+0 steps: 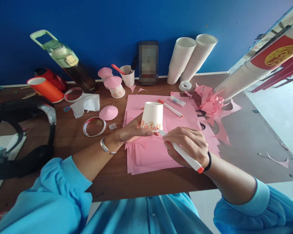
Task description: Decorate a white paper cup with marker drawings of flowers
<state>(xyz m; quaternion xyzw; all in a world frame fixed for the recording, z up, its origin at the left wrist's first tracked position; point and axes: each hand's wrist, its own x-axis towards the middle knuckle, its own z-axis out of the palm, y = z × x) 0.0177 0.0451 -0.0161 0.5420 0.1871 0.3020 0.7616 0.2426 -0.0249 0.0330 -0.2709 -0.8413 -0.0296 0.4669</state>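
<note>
My left hand (134,130) grips a white paper cup (153,113), which is turned upside down above the pink paper (156,159). Orange flowers and grass-like strokes are drawn around the cup's lower band. A white marker (183,154) with an orange end sits in my right hand (189,143), its tip close to the cup's rim at the right; whether it touches I cannot tell. Another white marker (171,109) with orange ends lies on the paper behind the cup, beside a glue stick (177,100).
Decorated cups with pink cone tops (113,86) stand behind, near a pen cup (127,76). Tall cup stacks (182,58) and a phone (148,63) lean at the wall. Paper scraps (212,104) and scissors (202,113) lie right; a loose pink cone (108,112), tape rings (94,126), bottle (70,61) and headset (51,130) left.
</note>
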